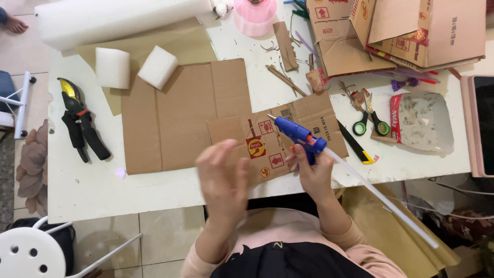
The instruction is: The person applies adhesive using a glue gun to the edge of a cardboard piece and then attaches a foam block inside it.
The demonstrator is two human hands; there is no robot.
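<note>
My right hand (pixel 314 172) grips a blue hot glue gun (pixel 297 133), its nozzle pointing up-left over a printed cardboard piece (pixel 309 114); a long white glue stick (pixel 383 198) trails from its back toward the lower right. My left hand (pixel 224 178) is raised and blurred above the table's front edge, fingers apart, holding nothing, just over the left end of that printed cardboard. A larger plain brown cardboard sheet (pixel 175 116) lies to the left, partly under the printed piece.
Black pruning shears (pixel 80 121) lie at the left. Two white foam blocks (pixel 112 67) and a foam roll (pixel 118 18) sit at the back left. Green-handled scissors (pixel 370 121), a utility knife (pixel 355 142), folded cardboard boxes (pixel 406 31), a pink container (pixel 254 18). White stool (pixel 31 252) below.
</note>
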